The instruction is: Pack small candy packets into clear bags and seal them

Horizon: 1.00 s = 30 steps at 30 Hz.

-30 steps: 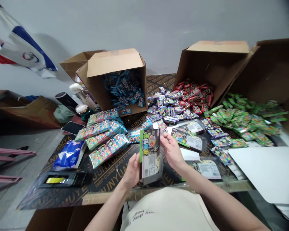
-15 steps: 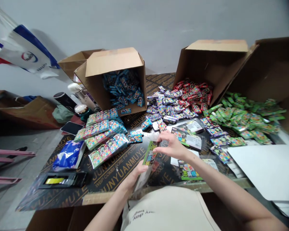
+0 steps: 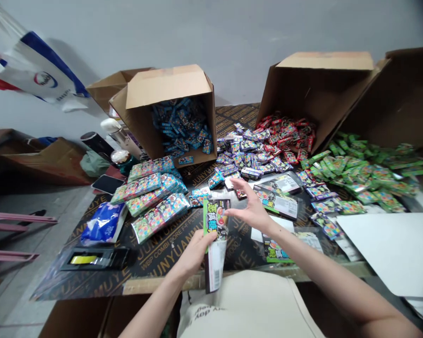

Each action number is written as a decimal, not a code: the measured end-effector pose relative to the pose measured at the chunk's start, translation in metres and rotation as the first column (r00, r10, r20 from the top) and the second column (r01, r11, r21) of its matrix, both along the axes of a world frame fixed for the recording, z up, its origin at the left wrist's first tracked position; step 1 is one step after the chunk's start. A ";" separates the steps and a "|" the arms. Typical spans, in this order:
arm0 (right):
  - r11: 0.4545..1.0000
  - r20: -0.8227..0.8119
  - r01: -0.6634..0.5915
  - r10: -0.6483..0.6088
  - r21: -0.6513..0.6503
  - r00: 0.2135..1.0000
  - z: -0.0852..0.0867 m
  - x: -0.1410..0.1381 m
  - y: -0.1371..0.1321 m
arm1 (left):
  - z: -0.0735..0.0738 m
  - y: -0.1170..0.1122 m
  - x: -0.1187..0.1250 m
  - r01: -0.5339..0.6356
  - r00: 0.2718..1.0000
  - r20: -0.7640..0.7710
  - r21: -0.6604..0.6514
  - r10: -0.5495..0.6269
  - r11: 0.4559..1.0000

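Note:
My left hand (image 3: 197, 251) is closed on a printed package (image 3: 216, 220) near the table's front edge. The package has a black and green upper part with coloured lettering, and a white lower panel with a barcode. It stands nearly upright, its printed side towards me. Just to its right is my right hand (image 3: 252, 209), fingers spread and thumb at the package's edge; whether the thumb touches it I cannot tell. More printed packages (image 3: 280, 204) lie flat beyond and under my right forearm. Small blue packets (image 3: 198, 201) lie behind the held package.
Open cartons hold blue packets (image 3: 183, 124), red packets (image 3: 285, 134) and green packets (image 3: 359, 164). Purple packets (image 3: 245, 145) are heaped between. At left are stacked packet strips (image 3: 160, 211), a blue pouch (image 3: 102, 223), a tape dispenser (image 3: 95, 259) and a phone (image 3: 107, 184). White sheets (image 3: 387, 249) lie right.
The package has turned so its printed front faces me. My right hand has let go of its top end and opened, fingers spreading apart. My left hand still holds it.

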State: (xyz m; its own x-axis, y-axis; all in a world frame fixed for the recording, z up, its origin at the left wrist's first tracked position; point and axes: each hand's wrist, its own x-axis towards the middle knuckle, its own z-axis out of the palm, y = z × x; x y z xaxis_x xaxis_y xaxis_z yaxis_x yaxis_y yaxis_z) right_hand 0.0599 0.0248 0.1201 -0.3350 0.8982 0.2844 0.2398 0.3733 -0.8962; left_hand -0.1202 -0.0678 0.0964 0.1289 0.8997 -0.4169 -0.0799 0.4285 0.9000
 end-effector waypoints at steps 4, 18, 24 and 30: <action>0.988 -0.099 0.141 -0.148 -0.067 0.984 -0.018 -0.007 -0.007 | 0.008 0.003 -0.005 0.054 0.999 -0.002 0.098 -0.054 0.994; 0.735 0.190 -0.668 0.677 -0.116 0.711 0.032 0.008 0.000 | 0.019 -0.009 -0.005 0.232 0.959 0.155 0.042 -0.236 0.972; 0.874 0.215 -0.485 0.481 -0.035 0.850 0.019 0.001 0.001 | 0.018 -0.006 -0.008 0.130 0.991 -0.053 0.087 -0.126 0.988; 0.932 -0.187 -0.133 0.073 -0.336 0.980 -0.016 -0.013 -0.009 | 0.015 0.001 -0.012 0.044 0.997 -0.074 0.099 -0.037 0.994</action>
